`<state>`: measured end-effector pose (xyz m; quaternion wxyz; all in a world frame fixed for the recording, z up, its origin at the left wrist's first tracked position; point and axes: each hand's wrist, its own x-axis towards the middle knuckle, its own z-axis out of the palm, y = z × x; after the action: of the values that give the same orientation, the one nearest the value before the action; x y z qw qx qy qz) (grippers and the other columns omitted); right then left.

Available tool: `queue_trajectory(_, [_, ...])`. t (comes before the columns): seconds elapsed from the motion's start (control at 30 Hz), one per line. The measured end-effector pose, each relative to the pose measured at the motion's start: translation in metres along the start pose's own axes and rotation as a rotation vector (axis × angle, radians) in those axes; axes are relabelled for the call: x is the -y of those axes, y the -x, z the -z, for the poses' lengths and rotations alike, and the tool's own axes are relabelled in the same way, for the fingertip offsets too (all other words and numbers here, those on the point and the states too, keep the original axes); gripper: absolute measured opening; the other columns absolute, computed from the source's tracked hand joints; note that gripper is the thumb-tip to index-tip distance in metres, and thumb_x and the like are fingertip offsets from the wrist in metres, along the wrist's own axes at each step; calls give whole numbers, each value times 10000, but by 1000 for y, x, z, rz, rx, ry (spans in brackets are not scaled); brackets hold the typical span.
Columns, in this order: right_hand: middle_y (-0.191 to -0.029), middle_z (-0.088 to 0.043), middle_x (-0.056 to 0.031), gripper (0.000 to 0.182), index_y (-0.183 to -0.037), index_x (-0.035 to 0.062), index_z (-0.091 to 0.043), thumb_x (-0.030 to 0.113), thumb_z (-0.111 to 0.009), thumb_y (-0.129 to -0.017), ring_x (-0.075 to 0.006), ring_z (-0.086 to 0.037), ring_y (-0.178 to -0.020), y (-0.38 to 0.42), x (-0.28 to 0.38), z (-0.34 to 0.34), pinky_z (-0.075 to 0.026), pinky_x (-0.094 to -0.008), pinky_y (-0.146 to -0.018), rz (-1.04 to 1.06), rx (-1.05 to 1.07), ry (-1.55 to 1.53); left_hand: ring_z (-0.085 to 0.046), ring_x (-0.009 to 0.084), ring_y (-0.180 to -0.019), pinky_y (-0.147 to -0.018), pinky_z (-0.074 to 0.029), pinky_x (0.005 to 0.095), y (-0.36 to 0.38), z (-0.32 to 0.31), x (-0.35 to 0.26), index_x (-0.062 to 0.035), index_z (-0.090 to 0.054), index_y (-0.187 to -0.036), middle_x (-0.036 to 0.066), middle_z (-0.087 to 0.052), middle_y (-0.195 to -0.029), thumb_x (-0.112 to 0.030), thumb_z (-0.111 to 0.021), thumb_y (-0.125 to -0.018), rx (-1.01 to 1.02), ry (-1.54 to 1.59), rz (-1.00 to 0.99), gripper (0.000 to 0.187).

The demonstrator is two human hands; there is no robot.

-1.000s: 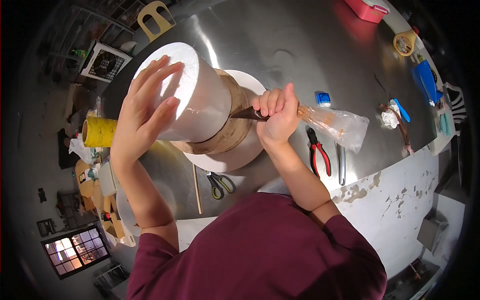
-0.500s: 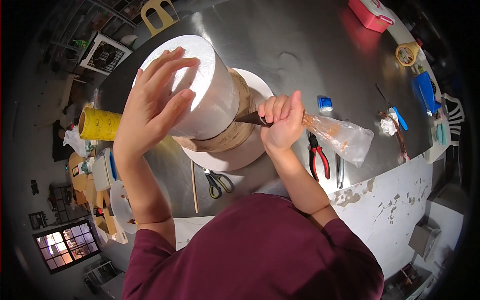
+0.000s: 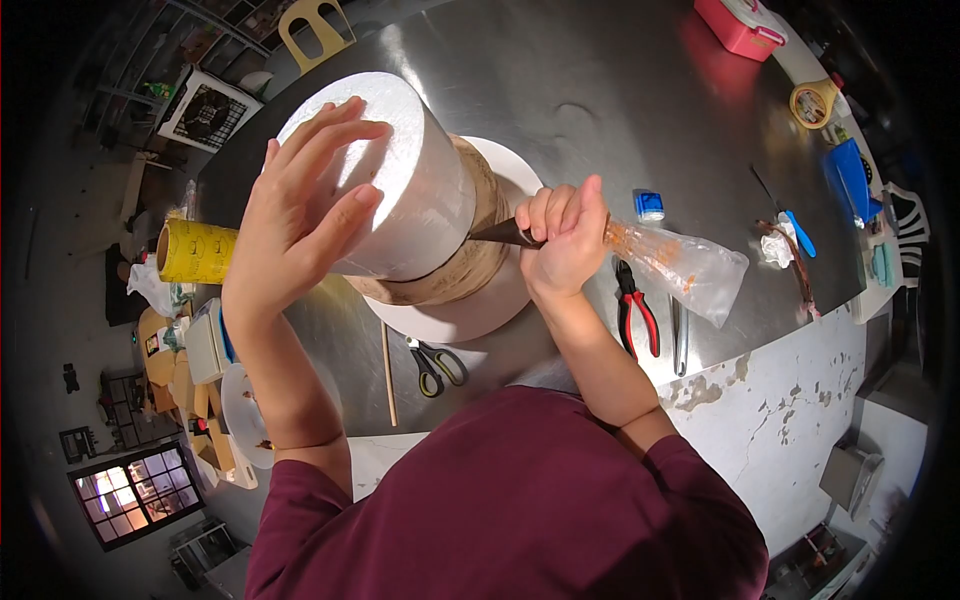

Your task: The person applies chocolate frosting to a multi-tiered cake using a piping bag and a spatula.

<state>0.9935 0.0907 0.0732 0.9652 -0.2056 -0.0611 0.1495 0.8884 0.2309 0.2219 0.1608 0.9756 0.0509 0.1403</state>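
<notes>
A white foam cylinder, its side wrapped in clear film, stands on a wider brown tier with darker streaks. Under both lies a round white board. My left hand rests on the cylinder's top edge and side, fingers spread and open. In my right hand, the fingers are wrapped round a piping bag with dark brown filling near its tip. That tip points left and meets the seam between cylinder and brown tier. Behind my fist the clear, orange-smeared tail of the bag sticks out to the right.
Nearby on the metal table are scissors, a wooden stick, red-handled pliers and a small blue-wrapped item. A yellow film roll is at left; a pink box sits at the far right.
Almost nothing differs. My left hand has shifted very slightly left on the cylinder, and the piping bag with my right hand stays nearly in place at the seam.
</notes>
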Motion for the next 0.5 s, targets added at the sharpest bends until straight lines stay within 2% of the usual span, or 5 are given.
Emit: queue_trajectory(0.5, [-419, -231, -8, 478, -484, 132, -227, 304, -363, -909, -128, -250, -386, -2, -1, -1, -301, -286, -423, -7, -36, 17, -279, 333, -1255, -979, -35, 581, 2, 4, -2, -91, -542, -1077, 133, -439, -1259, -278, -516, -717, 55, 56, 27, 406])
